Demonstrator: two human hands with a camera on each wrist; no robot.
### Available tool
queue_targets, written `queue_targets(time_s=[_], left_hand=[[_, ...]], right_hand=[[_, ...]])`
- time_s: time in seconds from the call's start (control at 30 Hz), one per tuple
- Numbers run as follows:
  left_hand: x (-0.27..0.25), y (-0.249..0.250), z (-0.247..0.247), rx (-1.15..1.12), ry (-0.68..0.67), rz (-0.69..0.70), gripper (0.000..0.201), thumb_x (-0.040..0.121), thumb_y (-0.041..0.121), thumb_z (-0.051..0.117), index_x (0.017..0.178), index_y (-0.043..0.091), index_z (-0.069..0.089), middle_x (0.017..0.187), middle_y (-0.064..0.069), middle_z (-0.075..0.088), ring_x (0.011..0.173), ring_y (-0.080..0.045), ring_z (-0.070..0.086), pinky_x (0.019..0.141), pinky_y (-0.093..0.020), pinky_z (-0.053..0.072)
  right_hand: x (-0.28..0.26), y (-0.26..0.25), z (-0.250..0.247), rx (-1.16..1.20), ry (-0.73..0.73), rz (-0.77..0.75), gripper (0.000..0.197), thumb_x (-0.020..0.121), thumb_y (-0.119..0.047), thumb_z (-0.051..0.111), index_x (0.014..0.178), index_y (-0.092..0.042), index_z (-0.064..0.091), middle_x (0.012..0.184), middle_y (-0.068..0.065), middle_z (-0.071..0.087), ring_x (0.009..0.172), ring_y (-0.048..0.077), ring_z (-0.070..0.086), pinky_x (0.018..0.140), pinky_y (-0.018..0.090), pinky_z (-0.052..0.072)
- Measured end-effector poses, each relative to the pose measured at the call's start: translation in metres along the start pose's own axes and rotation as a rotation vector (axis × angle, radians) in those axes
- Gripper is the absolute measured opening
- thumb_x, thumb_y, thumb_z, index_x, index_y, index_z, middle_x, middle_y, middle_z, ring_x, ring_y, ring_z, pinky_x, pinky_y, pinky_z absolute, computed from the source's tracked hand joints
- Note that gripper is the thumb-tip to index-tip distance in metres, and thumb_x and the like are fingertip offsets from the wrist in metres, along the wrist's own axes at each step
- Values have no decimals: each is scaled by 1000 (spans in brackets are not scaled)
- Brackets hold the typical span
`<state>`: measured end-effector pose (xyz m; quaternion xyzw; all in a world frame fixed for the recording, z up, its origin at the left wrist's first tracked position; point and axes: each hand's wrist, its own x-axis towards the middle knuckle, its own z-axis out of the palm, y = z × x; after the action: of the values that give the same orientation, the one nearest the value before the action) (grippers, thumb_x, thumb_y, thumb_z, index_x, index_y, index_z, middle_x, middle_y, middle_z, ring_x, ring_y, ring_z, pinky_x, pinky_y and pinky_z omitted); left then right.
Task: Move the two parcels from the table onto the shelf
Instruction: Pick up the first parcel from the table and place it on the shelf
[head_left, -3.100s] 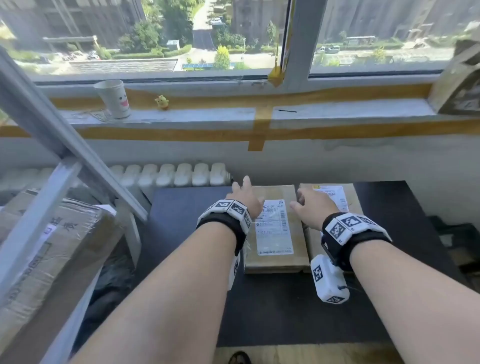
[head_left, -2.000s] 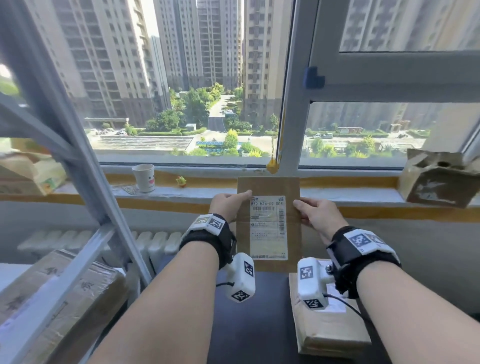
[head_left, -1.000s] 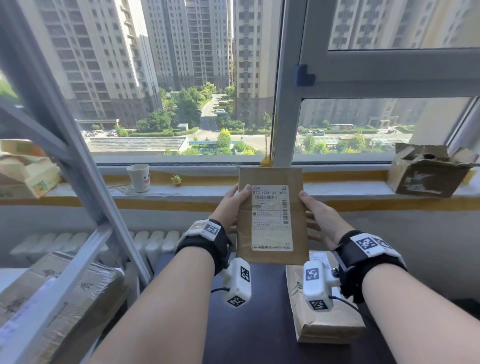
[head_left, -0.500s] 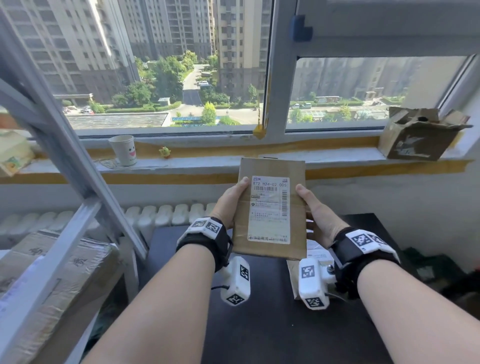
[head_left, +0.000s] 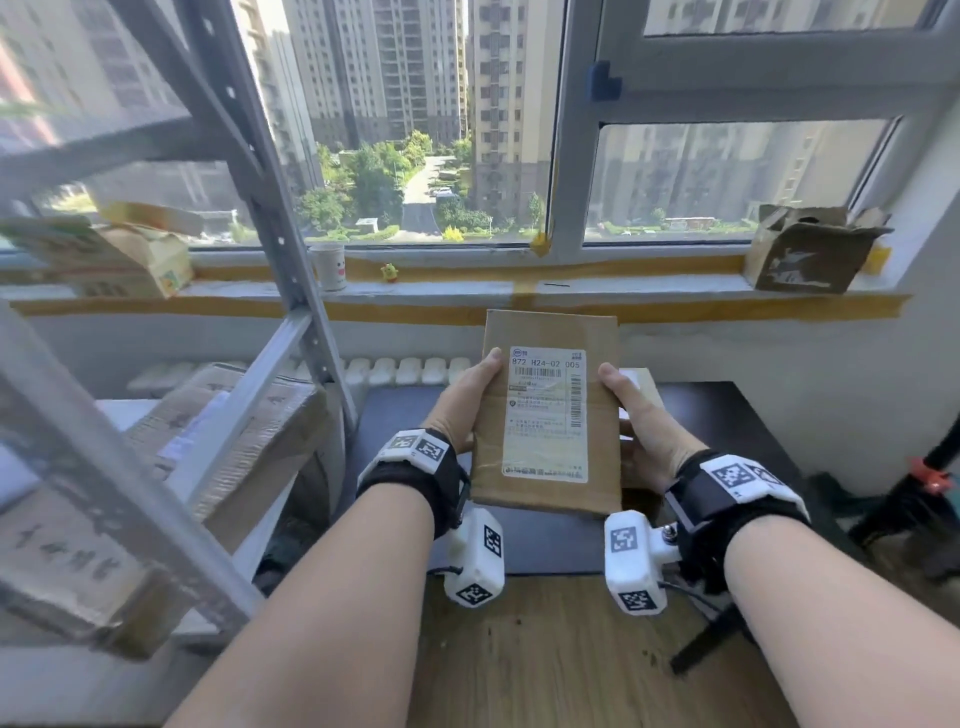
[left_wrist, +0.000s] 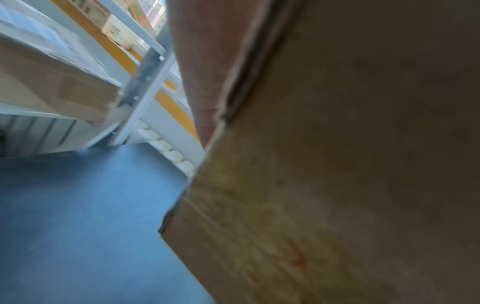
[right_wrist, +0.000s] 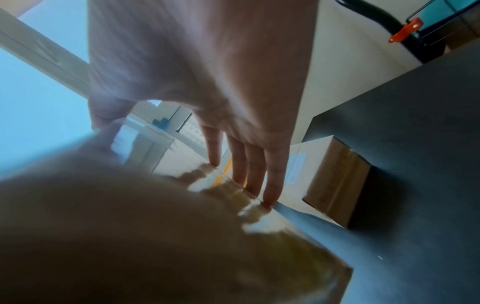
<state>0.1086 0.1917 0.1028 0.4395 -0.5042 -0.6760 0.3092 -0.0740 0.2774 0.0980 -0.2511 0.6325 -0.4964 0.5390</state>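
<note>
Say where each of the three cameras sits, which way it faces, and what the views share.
Head: on the head, looking forward and down at both forearms, left hand and right hand holding the lifted parcel; shelf on the left.
Left wrist: along the hand, against the parcel's underside; table below.
Right wrist: along the fingers under the parcel; second parcel on the table.
Shared: all three show the lifted parcel.

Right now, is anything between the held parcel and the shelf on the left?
Yes. The shelf's slanted grey metal post crosses the path, and a large cardboard box already lies on the shelf board behind it.
</note>
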Motion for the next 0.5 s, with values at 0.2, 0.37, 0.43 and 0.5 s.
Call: queue_targets(time_s=[0.2, 0.37, 0.43, 0.5], left_hand=[[-103, -18, -21, 28, 100, -20, 39, 97, 53, 42, 100, 23, 67, 91, 2, 72, 79, -14, 67, 54, -19, 56], [-168, -30, -56, 61, 206, -55, 52, 81, 67, 55, 103, 23, 71, 106, -4, 76, 109, -27, 68, 101, -45, 51], [-190, -37, -68, 54, 239, -86, 62, 75, 70, 59, 111, 21, 70, 109, -5, 75, 109, -28, 68, 102, -46, 49], [-209, -42, -80, 52, 258, -100, 68, 73, 71, 59, 118, 19, 68, 113, -8, 74, 107, -29, 68, 99, -44, 51]], right_hand=[[-76, 31, 32, -67, -58, 5, 69, 81, -66, 58, 127, -13, 58, 101, 11, 68, 81, 24, 67, 62, 30, 53], [-120, 52, 65, -105, -159, -9, 54, 86, -61, 55, 116, -17, 60, 108, 14, 64, 87, 27, 65, 64, 35, 54], [-136, 62, 77, -125, -186, 5, 52, 87, -61, 54, 115, -18, 59, 108, 14, 64, 92, 29, 64, 72, 39, 52], [-149, 69, 91, -147, -204, 14, 51, 87, -61, 53, 116, -19, 59, 109, 15, 65, 96, 31, 64, 74, 41, 52]])
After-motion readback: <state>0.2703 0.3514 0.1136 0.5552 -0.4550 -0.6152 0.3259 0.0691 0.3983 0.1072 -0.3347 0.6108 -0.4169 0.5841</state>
